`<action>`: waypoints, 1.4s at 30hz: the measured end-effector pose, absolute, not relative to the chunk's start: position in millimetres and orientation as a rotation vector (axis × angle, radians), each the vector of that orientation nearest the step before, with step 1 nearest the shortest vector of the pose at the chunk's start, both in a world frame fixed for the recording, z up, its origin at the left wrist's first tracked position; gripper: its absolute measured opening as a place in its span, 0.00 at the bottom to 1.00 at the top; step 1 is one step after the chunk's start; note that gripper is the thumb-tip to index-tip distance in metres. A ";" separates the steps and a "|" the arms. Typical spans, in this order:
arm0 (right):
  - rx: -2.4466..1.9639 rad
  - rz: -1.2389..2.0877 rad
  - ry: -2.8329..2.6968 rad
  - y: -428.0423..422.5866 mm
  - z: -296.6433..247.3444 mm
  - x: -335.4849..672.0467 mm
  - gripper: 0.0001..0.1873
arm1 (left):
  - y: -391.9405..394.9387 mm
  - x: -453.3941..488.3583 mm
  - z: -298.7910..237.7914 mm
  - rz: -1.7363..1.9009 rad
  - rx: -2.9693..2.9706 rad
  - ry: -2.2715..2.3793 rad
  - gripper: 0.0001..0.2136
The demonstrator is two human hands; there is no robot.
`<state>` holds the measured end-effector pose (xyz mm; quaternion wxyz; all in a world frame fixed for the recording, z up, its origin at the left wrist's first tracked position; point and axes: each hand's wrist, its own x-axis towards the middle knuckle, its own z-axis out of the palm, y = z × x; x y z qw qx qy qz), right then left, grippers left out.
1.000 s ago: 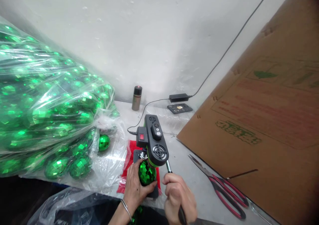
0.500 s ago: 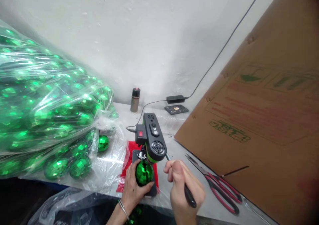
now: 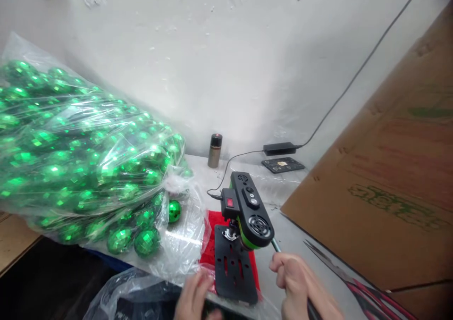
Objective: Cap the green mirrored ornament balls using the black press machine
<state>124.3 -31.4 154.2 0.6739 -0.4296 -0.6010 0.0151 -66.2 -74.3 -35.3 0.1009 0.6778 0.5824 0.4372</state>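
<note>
My right hand (image 3: pixel 300 287) is closed around the black grip of a lever handle (image 3: pixel 276 245), whose metal rod meets the side of a black device (image 3: pixel 253 211) with a green edge and a red switch. Below the device's head extends a slotted black base plate (image 3: pixel 233 273), with no ball on it, on a red cloth (image 3: pixel 209 244). At the table's front edge my left hand (image 3: pixel 194 294) is blurred, its thumb apart from its fingers. I see no ball in it, though its underside is hidden. One shiny green faceted ball (image 3: pixel 174 211) rests left of the device.
A large clear plastic bag (image 3: pixel 88 155) of green balls fills the left side. A dark-capped bottle (image 3: pixel 215 151), a power adapter (image 3: pixel 280 148) and a phone-like black slab (image 3: pixel 283 164) stand near the wall. Red-handled shears (image 3: pixel 368 296) lie by a cardboard box (image 3: pixel 371 188) at right.
My left hand has left the base plate and moved down to the front edge; the green ball it held there is out of sight. My right hand keeps the lever handle. The view has shifted left.
</note>
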 end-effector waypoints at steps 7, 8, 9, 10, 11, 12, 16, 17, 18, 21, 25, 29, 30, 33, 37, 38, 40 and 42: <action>-0.923 -0.012 -1.388 -27.7 151.8 126.4 0.16 | 86.4 -138.1 57.7 0.889 2.103 2.021 0.22; -0.902 -0.021 -1.390 -26.9 151.1 126.5 0.16 | 98.0 -142.5 62.2 0.870 2.083 2.031 0.20; -0.885 -0.026 -1.399 -26.3 150.5 126.4 0.17 | 105.6 -145.8 64.5 0.868 2.061 2.034 0.19; -0.871 -0.033 -1.402 -26.0 150.0 126.1 0.17 | 109.7 -148.2 65.5 0.861 2.037 2.034 0.17; -0.861 -0.034 -1.407 -25.9 149.7 125.6 0.17 | 111.1 -150.1 66.0 0.855 2.012 2.027 0.17; -0.861 -0.030 -1.404 -26.1 149.4 125.1 0.17 | 110.1 -151.6 66.7 0.855 1.987 2.011 0.19; -0.899 -0.003 -1.364 -27.2 149.1 124.1 0.19 | 90.6 -149.9 75.3 0.916 1.850 1.884 0.33; -0.893 -0.009 -1.375 -27.2 149.2 124.5 0.19 | 82.7 -146.8 78.2 0.995 1.715 1.808 0.34; -0.888 -0.015 -1.393 -27.2 149.6 124.9 0.20 | 74.1 -142.5 80.7 1.092 1.524 1.697 0.33; -0.883 -0.034 -1.436 -27.4 152.7 125.8 0.19 | 47.5 -125.6 82.1 1.250 0.845 1.258 0.34; -0.928 -0.036 -1.426 -29.4 160.5 124.5 0.19 | 22.6 -104.5 70.2 1.212 0.458 1.014 0.33; -0.944 -0.011 -1.443 -30.6 169.1 123.3 0.20 | 12.4 -91.7 58.3 1.217 0.424 0.933 0.33; -0.943 -0.004 -1.440 -30.4 171.7 122.9 0.21 | 11.3 -89.3 56.7 1.219 0.412 0.909 0.33; -0.951 0.029 -1.410 -29.6 181.6 120.3 0.22 | 9.9 -81.3 53.6 1.224 0.374 0.854 0.32; -0.980 0.084 -1.380 -29.7 194.0 116.9 0.22 | 9.1 -65.7 49.6 1.249 0.350 0.885 0.28; -0.985 0.092 -1.379 -30.1 195.8 116.5 0.22 | 8.4 -61.1 48.6 1.272 0.338 0.907 0.28; -0.989 0.097 -1.386 -30.8 197.7 116.2 0.21 | 6.2 -52.4 46.1 1.317 0.331 0.951 0.31; -0.995 0.093 -1.397 -31.3 198.1 116.2 0.21 | 3.9 -45.6 42.1 1.354 0.376 0.988 0.35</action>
